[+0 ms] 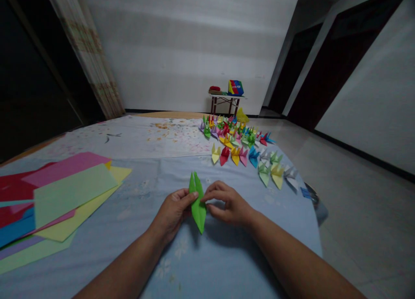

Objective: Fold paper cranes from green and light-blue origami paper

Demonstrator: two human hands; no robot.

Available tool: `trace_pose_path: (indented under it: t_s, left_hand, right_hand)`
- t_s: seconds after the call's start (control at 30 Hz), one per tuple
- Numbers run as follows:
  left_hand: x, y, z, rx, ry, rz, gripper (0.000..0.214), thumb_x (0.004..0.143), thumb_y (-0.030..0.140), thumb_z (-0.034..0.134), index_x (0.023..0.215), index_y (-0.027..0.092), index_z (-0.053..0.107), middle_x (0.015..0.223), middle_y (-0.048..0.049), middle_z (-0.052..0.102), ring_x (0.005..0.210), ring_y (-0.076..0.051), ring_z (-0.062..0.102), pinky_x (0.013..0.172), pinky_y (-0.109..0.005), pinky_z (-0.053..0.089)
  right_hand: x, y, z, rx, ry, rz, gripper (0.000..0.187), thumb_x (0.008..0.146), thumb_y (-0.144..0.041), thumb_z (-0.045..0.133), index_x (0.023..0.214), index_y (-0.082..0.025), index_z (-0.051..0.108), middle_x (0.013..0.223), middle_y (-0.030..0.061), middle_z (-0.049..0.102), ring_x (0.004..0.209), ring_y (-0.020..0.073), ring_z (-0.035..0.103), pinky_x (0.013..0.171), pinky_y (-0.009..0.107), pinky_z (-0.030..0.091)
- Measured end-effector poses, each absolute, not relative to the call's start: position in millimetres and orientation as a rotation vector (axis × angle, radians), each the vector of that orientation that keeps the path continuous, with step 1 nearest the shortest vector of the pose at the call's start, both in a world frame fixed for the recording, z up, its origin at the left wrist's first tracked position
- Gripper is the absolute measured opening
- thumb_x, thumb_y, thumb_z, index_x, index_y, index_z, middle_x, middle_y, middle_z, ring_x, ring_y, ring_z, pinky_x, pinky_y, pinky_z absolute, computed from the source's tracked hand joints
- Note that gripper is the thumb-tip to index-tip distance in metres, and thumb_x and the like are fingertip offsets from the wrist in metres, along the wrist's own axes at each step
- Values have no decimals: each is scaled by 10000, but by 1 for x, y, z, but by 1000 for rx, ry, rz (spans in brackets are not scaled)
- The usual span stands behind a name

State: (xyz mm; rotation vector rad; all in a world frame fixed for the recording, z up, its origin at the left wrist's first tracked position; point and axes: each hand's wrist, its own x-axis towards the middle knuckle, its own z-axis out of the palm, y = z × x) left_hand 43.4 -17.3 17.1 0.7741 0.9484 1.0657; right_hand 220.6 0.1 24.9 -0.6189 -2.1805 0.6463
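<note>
A green folded paper piece, long and pointed at both ends, stands tilted over the blue cloth. My left hand pinches its left edge with thumb and fingers. My right hand pinches its right edge at mid-height. Both hands meet at the paper's middle. Two narrow points stick up at its top.
A fanned stack of coloured paper sheets lies at the left. Several finished paper cranes in many colours stand in rows beyond the hands. A small table with a colourful box stands by the far wall. Bare floor lies to the right.
</note>
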Motion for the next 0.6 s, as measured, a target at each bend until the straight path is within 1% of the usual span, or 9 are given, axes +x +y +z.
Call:
trace_pose_path:
  t_s: [0.2, 0.37, 0.6]
  left_hand:
    - [43, -16, 15, 776, 974, 1054, 178, 646, 249, 704, 732, 126, 608, 597, 6, 634, 508, -93, 550, 528, -202, 433]
    - [42, -17, 18, 764, 989, 1041, 193, 621, 256, 715, 710, 125, 603, 558, 12, 613, 485, -93, 538, 509, -202, 426]
    - [43, -17, 19, 768, 998, 1027, 209, 600, 270, 721, 687, 123, 600, 545, 3, 613, 477, -100, 537, 496, -204, 413]
  right_hand:
    - [223, -4, 31, -614, -2268, 684, 278, 703, -210, 644, 981, -219, 629, 905, 45, 505, 850, 146, 491, 774, 291, 427]
    - [224, -4, 31, -579, -2308, 743, 333, 700, -220, 653, 1029, -224, 606, 930, 39, 496, 876, 138, 486, 798, 283, 420]
    - [225, -3, 30, -600, -2338, 777, 357, 695, -240, 668, 1045, -233, 598, 949, 39, 489, 906, 145, 482, 822, 288, 413]
